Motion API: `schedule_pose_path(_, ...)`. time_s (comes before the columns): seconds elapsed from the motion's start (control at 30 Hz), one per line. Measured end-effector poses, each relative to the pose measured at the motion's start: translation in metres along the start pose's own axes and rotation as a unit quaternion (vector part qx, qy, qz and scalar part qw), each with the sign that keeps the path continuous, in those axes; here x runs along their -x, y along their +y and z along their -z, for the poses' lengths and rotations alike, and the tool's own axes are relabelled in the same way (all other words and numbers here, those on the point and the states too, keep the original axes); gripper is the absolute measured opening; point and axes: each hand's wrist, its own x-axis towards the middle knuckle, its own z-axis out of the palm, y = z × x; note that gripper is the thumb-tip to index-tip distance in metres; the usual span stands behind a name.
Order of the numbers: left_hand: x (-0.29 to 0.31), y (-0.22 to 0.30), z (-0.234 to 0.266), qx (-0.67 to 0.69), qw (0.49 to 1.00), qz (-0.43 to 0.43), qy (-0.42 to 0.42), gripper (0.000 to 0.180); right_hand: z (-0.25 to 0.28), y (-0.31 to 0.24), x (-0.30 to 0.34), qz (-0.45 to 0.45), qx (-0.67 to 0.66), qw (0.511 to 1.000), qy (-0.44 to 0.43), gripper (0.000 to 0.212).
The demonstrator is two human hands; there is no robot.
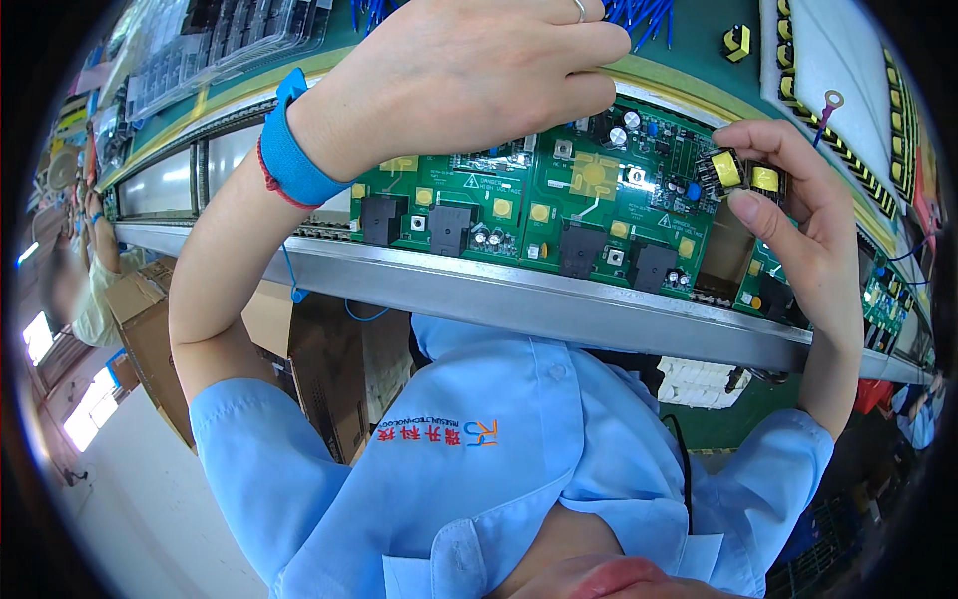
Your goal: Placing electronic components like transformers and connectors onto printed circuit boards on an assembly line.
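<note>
Head camera view: at far left, another person's arm [103, 240] shows beyond a cardboard box [140, 309], with clear plastic trays [215, 55] stacked above on the green work surface [689, 62]. A blue wristband [296, 140] circles the wrist of the left hand [489, 75], which reaches over a row of green circuit boards [624, 165], back of the hand up and cut by the upper edge — whether its fingers pinch anything cannot be told. Bundles of blue wires [644, 15] lie on either side of it, at the top of the view. Below, a metal rail [499, 277] runs along the boards' near edge, in front of the wearer's light-blue shirt [499, 379].

At right, the right hand [823, 225] pinches a yellow-and-black coil component [725, 170] between thumb and fingers, pins turned left, above the boards — a second coil [765, 180] sits just beside it, within the same curled hand. Farther back, a loose coil [736, 43] lies on the green surface, left of a white foam sheet [833, 75] bordered by more coils [895, 110]. A ring terminal [832, 99] stands up near the right fingers.
</note>
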Motion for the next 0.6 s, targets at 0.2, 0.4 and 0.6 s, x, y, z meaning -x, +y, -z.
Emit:
schedule_pose_path(0.2, 0.000, -0.001, -0.001, -0.007, 1.000, -0.013, -0.003, 0.008, 0.000, -0.001, -0.001, 0.036, 0.032, 0.999, 0.007, 0.035)
schedule_pose_path(0.4, -0.001, -0.004, 0.003, 0.041, 0.998, -0.031, -0.021, 0.009, -0.007, -0.004, -0.003, 0.086, 0.216, 0.971, 0.050, 0.034)
schedule_pose_path(0.6, 0.001, -0.030, -0.040, -0.096, 0.927, -0.172, 0.320, 0.016, -0.023, 0.000, -0.010, 0.173, 0.326, 0.924, 0.100, 0.030)
